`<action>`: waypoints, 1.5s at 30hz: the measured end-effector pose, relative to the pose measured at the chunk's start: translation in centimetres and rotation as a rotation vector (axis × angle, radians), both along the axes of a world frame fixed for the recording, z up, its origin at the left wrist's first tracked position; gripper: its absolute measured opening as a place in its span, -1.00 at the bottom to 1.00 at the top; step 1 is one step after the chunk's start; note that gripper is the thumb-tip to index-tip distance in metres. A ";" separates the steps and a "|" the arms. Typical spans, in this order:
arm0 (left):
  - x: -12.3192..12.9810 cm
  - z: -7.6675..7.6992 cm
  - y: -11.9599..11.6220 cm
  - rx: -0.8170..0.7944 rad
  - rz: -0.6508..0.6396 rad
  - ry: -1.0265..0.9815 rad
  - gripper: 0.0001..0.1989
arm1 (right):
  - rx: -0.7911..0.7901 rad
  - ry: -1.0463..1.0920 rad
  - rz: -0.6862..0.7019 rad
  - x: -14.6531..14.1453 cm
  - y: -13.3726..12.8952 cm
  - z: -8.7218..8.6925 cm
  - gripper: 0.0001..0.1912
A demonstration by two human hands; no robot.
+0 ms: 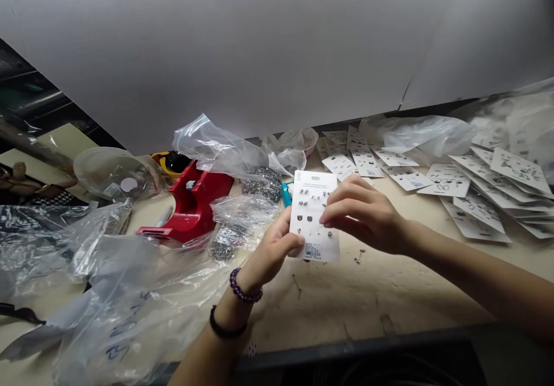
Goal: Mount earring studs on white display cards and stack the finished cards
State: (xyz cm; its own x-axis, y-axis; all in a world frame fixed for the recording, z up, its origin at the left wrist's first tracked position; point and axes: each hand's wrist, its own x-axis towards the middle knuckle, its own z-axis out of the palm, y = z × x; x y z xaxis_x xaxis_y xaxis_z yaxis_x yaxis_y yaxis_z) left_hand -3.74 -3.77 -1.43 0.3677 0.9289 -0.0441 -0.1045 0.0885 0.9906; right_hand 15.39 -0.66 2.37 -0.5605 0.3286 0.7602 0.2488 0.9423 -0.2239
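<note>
A white card [309,223] with rows of small earrings and a barcode label is held upright near the middle. My left hand [274,247] grips its lower left edge, thumb in front and fingers behind. My right hand [361,213] is at the card's right side, fingers bent and fingertips at the earrings; whether a small piece is between them is hidden. A few loose metal bits [359,256] lie on the table just right of the card.
A red tape dispenser [188,204] and clear plastic bags [147,305] lie on the left. Bags of small metal parts [262,185] are behind the card. Stacked earring cards [497,184] cover the right rear. A dark edge [359,345] runs along the front.
</note>
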 end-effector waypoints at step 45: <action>0.4 -1.0 0.1 -0.160 -0.147 -0.085 -0.62 | 0.123 -0.699 0.068 1.4 0.2 0.9 -0.73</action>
State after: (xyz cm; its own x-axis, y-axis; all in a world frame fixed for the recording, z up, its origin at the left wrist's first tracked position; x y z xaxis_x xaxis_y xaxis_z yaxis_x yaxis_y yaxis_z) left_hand -3.33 -3.66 -2.38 0.5071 0.8488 -0.1498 -0.1614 0.2643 0.9508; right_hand 16.76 -0.44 3.28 -0.9465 0.2103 0.2449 0.2349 0.9691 0.0757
